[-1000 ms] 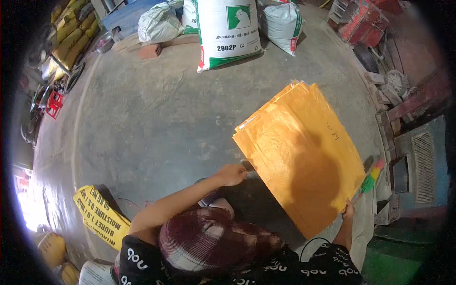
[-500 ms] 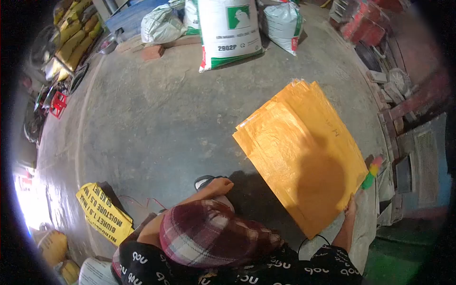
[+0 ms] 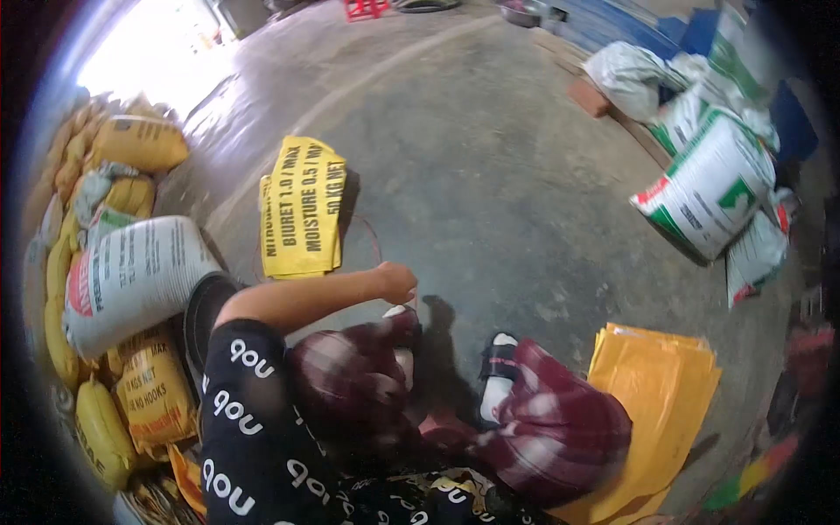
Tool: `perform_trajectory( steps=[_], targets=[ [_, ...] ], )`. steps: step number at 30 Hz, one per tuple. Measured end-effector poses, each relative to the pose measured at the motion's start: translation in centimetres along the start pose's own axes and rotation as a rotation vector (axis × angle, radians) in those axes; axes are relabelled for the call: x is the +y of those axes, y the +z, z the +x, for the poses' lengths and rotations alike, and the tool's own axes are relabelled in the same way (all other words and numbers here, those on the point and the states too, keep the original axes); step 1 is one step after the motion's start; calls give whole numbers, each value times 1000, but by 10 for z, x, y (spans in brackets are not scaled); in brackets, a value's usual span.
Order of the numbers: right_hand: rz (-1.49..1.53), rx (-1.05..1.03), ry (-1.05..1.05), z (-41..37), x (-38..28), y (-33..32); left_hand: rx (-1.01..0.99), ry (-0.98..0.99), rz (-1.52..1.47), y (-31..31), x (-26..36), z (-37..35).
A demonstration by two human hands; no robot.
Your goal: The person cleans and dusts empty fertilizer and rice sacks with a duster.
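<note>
My left hand (image 3: 397, 283) is closed in front of my left knee, above the floor. What its fingers hold, if anything, is too small to make out. Beyond the forearm lies a folded stack of yellow printed sacks (image 3: 302, 210), and a thin red string (image 3: 371, 232) curves from it toward this hand. On my other side, a pile of flat orange sacks (image 3: 656, 376) rests on the floor, partly covered by my right knee. My right hand is out of sight.
Filled sacks (image 3: 144, 276) are heaped along the left, near a dark round container (image 3: 208, 311). White-and-green feed sacks (image 3: 704, 188) stand at the right, with a brick (image 3: 588, 98) beside them. A red stool (image 3: 364, 9) and metal bowl (image 3: 522, 12) are farther back.
My view has swung left, bringing the yellow sacks and filled sacks nearer the middle. The orange pile now sits at the lower right. My right hand, earlier at the pile's edge, has left view.
</note>
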State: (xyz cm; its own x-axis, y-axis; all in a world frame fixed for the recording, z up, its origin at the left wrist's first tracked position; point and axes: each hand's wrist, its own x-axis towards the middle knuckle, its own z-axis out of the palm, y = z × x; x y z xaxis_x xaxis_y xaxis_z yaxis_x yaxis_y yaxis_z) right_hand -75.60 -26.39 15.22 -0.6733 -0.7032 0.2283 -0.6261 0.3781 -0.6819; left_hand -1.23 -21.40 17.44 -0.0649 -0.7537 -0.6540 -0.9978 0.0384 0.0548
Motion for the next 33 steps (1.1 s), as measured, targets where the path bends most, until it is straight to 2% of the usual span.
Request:
perform_trajectory(
  steps=[2,4,5,7,8,10,11,12,13,14,15,16,17,19,20,22,23,24,25,26,28,29,30,32,33],
  targets=[
    [10,31,-130,-5,-31,-4,70,-90,-117,46,-43,-18],
    [16,55,-255,-6,-62,-6,248,-429,-392,110,-82,-19],
    [22,66,-319,-6,-78,-2,248,-453,-412,143,-98,-19],
    [32,92,-448,-6,-111,8,464,-804,-688,202,-121,-19],
    [36,76,-472,5,-125,21,461,-825,-708,217,-130,-22],
    [-151,-234,-521,28,-164,51,446,-1106,-1582,239,-152,-20],
    [-150,-241,-540,24,-183,66,507,-1132,-2040,253,-169,-18],
    [-30,-290,-631,-1,-222,81,509,-1139,-2055,267,-184,-11],
    [89,-340,-717,-21,-253,95,751,-1128,-2201,279,-195,-3],
    [86,-344,-728,-30,-273,107,1004,-1104,-2332,284,-204,3],
    [77,-427,-873,-38,-288,120,1001,-1112,-2341,276,-208,5],
    [67,-511,-1014,-47,-302,131,1111,-1141,-2418,258,-210,6],
    [60,-516,-1017,-60,-317,139,1224,-1169,-2490,241,-212,7],
    [-20,-654,-1239,-89,-345,152,1180,-1210,-2598,226,-221,14],
    [-26,-660,-1244,-102,-356,159,1137,-1243,-2702,222,-225,17],
    [-6,-869,-1240,-124,-368,173,1101,-1268,-2728,238,-236,25],
    [-9,-876,-1243,-131,-369,181,1115,-1091,-2720,244,-239,26],
    [-16,-968,-1239,-137,-368,190,1128,-917,-2700,245,-242,26],
    [-23,-1061,-1233,-144,-366,199,1092,-1108,-2676,243,-249,27],
    [-22,-1067,-1232,-152,-363,207,1093,-1117,-2672,242,-253,27],
    [0,-1155,-1192,-172,-359,222,1290,-1059,-2696,203,-247,8],
    [7,-1161,-1190,-182,-357,228,1316,-940,-2666,201,-252,-2],
    [14,-1180,-1170,-192,-355,233,1324,-949,-2656,206,-258,-9],
    [29,-1206,-1141,-211,-342,244,1711,-1288,-1987,218,-270,-16],
    [67,-1249,-1025,-221,-331,250,1710,-1296,-1973,208,-262,-29]
  ],
)
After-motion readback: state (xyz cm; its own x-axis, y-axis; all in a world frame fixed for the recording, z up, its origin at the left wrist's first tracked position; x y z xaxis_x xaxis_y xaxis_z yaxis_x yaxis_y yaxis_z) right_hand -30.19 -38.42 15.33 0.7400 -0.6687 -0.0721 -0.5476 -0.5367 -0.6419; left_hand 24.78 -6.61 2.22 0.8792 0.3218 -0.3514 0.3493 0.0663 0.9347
